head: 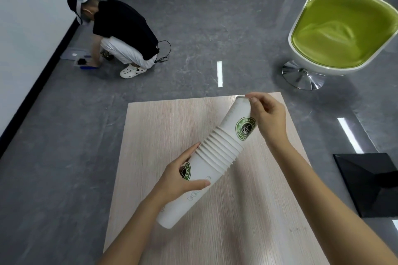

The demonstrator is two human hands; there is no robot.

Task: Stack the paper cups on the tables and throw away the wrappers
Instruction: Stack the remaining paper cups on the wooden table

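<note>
A long stack of white paper cups (217, 153) with green round coffee logos lies tilted above the light wooden table (150, 127), its lower end toward me. My left hand (183, 180) grips the lower part of the stack, thumb across the front and fingers behind. My right hand (266, 114) holds the far top end, its fingertips pinching at the last cup's end. Several cup rims show bunched in the middle of the stack. No wrapper is visible.
A green and white swivel chair (336, 34) stands on the grey floor at the far right. A black angular object (370, 183) sits right of the table. A person (120, 34) crouches by the left wall over small items on the floor.
</note>
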